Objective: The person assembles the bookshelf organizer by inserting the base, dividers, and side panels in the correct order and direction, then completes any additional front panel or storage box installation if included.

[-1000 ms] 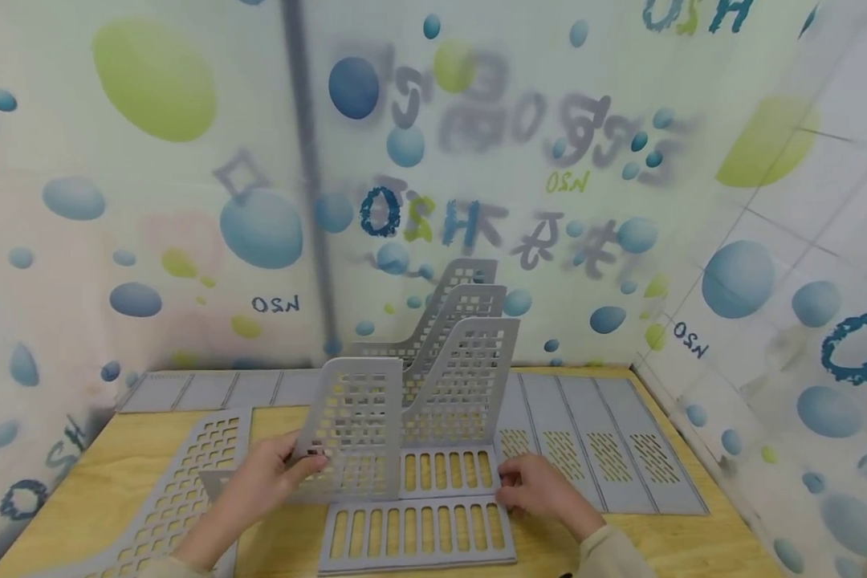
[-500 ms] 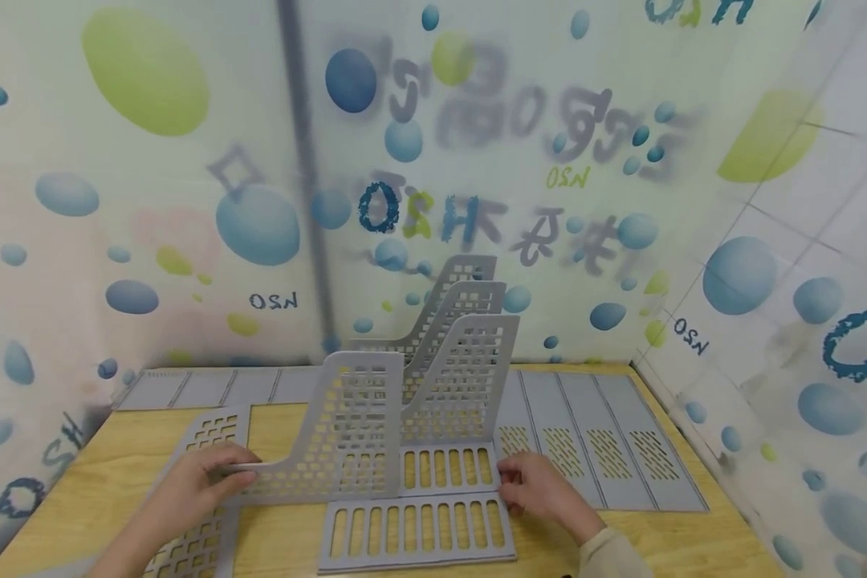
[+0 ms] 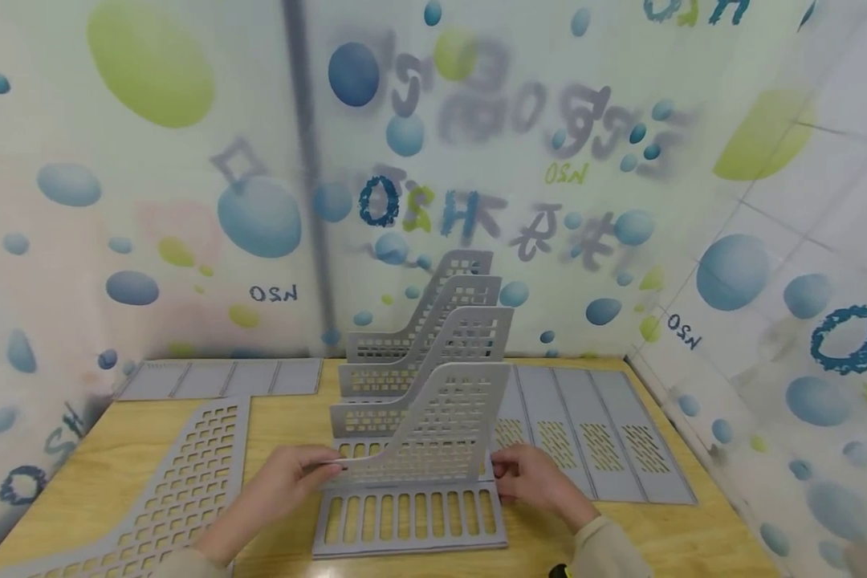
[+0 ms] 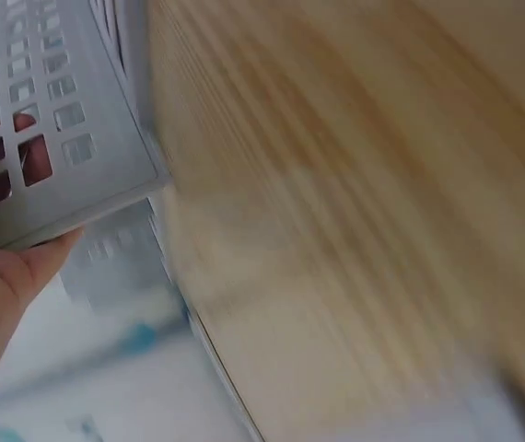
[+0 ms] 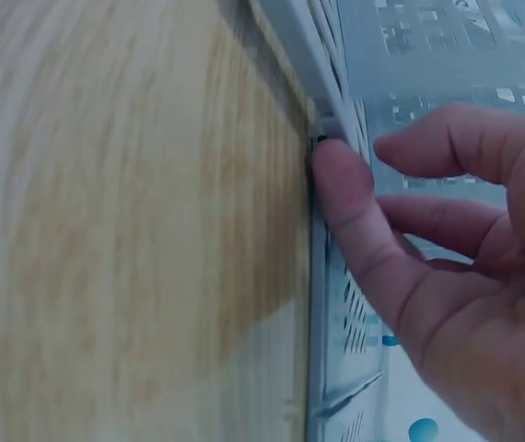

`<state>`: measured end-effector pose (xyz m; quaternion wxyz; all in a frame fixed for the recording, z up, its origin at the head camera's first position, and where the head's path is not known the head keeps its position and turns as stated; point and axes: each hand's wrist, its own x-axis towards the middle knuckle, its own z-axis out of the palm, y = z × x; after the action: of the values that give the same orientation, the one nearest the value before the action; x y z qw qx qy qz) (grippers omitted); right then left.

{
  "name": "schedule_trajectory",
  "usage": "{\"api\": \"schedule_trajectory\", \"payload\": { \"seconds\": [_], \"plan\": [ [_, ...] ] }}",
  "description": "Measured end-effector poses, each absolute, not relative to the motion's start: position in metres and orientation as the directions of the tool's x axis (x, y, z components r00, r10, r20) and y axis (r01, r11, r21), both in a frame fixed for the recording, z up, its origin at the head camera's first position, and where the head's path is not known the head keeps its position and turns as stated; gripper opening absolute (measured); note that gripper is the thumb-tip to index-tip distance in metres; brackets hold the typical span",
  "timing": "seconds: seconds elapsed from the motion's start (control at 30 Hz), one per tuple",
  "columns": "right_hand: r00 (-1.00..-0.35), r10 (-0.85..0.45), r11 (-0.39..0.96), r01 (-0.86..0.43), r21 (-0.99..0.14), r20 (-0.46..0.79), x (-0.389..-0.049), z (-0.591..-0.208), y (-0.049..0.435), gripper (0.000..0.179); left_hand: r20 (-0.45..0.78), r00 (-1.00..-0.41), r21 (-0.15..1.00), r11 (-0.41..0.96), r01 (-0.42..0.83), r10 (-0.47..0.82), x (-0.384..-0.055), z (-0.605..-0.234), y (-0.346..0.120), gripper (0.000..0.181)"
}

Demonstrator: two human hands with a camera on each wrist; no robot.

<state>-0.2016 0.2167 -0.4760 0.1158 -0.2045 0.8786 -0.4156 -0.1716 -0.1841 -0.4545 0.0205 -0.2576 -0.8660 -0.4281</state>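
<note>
In the head view, my left hand [image 3: 289, 482] pinches the low end of a grey perforated file-rack divider [image 3: 441, 425]. This divider stands upright across the slotted grey base [image 3: 318, 534], in front of several matching dividers. The left wrist view shows the divider's corner [image 4: 78, 184] between the thumb and fingers. At the base's right edge, my right hand [image 3: 538, 486] holds on near the divider's lower corner. In the right wrist view, one fingertip of the right hand [image 5: 447, 249] lies at the base's edge, beside the wooden table, with another digit above it.
A loose perforated divider [image 3: 181, 482] lies flat on the wooden table [image 3: 282, 421] at the left. Grey ribbed panels [image 3: 607, 401] lie at the right, and another flat panel [image 3: 224, 377] at the back left. Patterned curtains [image 3: 188, 160] enclose the table's back and sides.
My left hand has shifted its grip to the divider's low end and moved it right, from the base's left side to in line with the other dividers. The right hand stays at the base's edge.
</note>
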Motion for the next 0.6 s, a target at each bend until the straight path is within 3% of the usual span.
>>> {"api": "schedule_trajectory", "payload": {
  "seconds": [0.13,0.27,0.43,0.53,0.6],
  "plan": [
    [-0.877,-0.48,0.581,-0.321,-0.748,0.004,-0.205,-0.479,0.217,0.022,0.242,-0.872,0.726,0.517,0.453,0.425,-0.173,-0.453,-0.163,0.016],
    [-0.883,-0.466,0.608,-0.358,-0.708,0.046,-0.206,-0.478,0.218,0.025,0.243,-0.873,0.723,0.521,0.453,0.423,-0.173,-0.452,-0.157,0.016],
    [-0.913,-0.407,0.655,-0.296,-0.695,0.006,-0.199,-0.474,0.207,0.021,0.225,-0.86,0.722,0.514,0.462,0.457,-0.171,-0.448,-0.173,0.031],
    [-0.928,-0.364,0.716,-0.222,-0.661,-0.082,-0.192,-0.47,0.198,0.021,0.197,-0.904,0.632,0.655,0.413,0.379,-0.166,-0.445,-0.203,0.05],
    [-0.932,-0.333,0.764,-0.18,-0.62,-0.14,-0.187,-0.467,0.193,0.022,0.114,-0.958,0.519,0.806,0.285,0.265,-0.164,-0.443,-0.229,0.06]
  ]
}}
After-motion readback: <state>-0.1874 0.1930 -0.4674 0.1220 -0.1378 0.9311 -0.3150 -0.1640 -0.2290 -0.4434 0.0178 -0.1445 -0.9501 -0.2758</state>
